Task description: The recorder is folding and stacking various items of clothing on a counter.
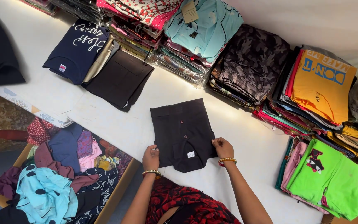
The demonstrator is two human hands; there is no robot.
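A folded black collared shirt with small red buttons and a white neck label lies flat on the white counter, collar end towards me. My left hand pinches its near left edge by the collar. My right hand grips the near right edge. Both wrists wear gold and red bangles.
Stacks of folded garments line the back: a teal shirt, a dark camouflage pile, an orange shirt, a green shirt. Another black folded shirt and a navy one lie left. A cardboard box of loose clothes sits below left.
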